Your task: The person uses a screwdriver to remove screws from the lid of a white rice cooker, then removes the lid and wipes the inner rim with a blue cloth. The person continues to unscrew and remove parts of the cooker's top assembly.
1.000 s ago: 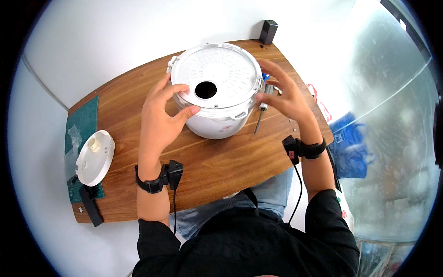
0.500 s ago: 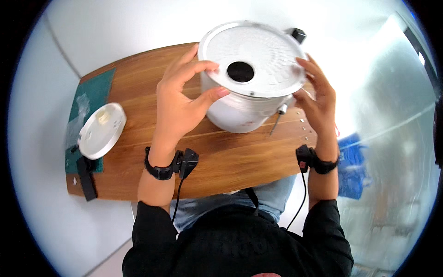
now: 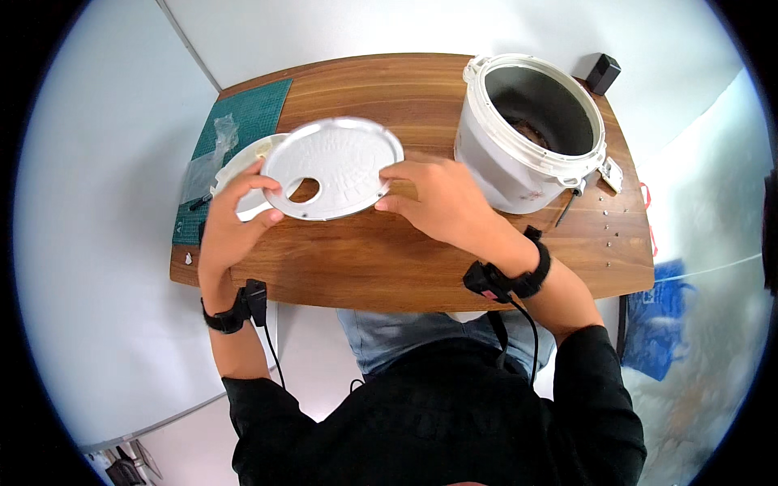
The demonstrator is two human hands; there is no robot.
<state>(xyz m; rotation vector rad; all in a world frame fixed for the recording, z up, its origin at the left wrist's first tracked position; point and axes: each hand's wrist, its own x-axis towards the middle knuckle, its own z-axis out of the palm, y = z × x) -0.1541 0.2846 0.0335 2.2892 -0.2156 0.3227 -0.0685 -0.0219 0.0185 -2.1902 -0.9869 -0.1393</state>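
Note:
A round silvery metal lid plate (image 3: 352,158) with one hole near its left side is held up over the left-middle of the table. My left hand (image 3: 227,223) pinches its left rim between thumb and fingers. At the right rim my right hand (image 3: 442,194) grips it the same way. Partly behind the plate lies a white oval plastic cover (image 3: 241,166). To the right stands a white rice cooker body (image 3: 504,166), uncovered, its dark inside showing some brownish matter at the bottom.
A green cutting mat (image 3: 258,112) with a clear plastic bag (image 3: 224,139) lies at left. Right of the cooker are a screwdriver (image 3: 566,209), a small white part (image 3: 612,173) and several screws (image 3: 608,227). A black box (image 3: 603,74) stands behind; a blue bag (image 3: 658,324) hangs low right.
The metal plate has come off the top of the cooker and moved left in both hands, leaving the cooker uncovered. The view has shifted too.

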